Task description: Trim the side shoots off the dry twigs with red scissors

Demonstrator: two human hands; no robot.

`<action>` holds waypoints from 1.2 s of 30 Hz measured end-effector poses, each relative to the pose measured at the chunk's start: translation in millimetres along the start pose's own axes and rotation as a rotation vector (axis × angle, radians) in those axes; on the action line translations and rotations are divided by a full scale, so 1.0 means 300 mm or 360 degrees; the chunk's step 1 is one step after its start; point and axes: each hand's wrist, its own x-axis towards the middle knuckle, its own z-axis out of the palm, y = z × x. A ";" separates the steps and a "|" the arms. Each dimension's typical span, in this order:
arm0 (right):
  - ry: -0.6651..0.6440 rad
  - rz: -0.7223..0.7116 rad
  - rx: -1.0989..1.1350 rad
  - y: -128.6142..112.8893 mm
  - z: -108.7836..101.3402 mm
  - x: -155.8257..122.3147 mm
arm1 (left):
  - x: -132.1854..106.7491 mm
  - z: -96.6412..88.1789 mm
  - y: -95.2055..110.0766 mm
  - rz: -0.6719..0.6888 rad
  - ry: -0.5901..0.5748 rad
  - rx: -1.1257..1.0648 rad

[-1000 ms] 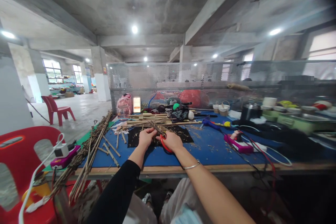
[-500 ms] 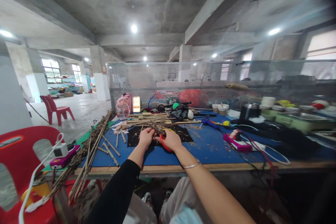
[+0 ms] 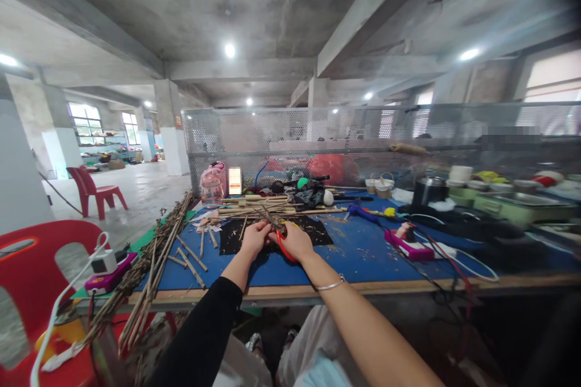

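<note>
Over a black cloth (image 3: pixel 229 243) on the blue tabletop, my two hands work close together. My right hand (image 3: pixel 295 242) is closed around a pair of scissors with red handles (image 3: pixel 282 248). Their dark blades point forward and to the left and look parted. My left hand (image 3: pixel 255 240) is pinched just left of the blades, and its fingers hide what they hold. Small tan scraps lie on the cloth around both hands. Several cut stalk pieces (image 3: pixel 192 266) rest on the table left of my left hand.
Long dried stalks (image 3: pixel 157 254) hang over the table's left edge. More sticks (image 3: pixel 263 213) lie behind the cloth. A lit phone (image 3: pixel 235 181) stands by a pink bottle (image 3: pixel 212 186). Purple power strips (image 3: pixel 408 246) with cables sit at both sides. A red chair (image 3: pixel 49 236) stands left.
The scissor blades look more spread now than before. Both hands stay in nearly the same place, and the view has shifted very slightly.
</note>
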 end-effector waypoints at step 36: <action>-0.0064 0.0020 -0.0021 0.003 -0.008 -0.002 | 0.000 -0.006 0.006 0.0085 0.0148 0.0061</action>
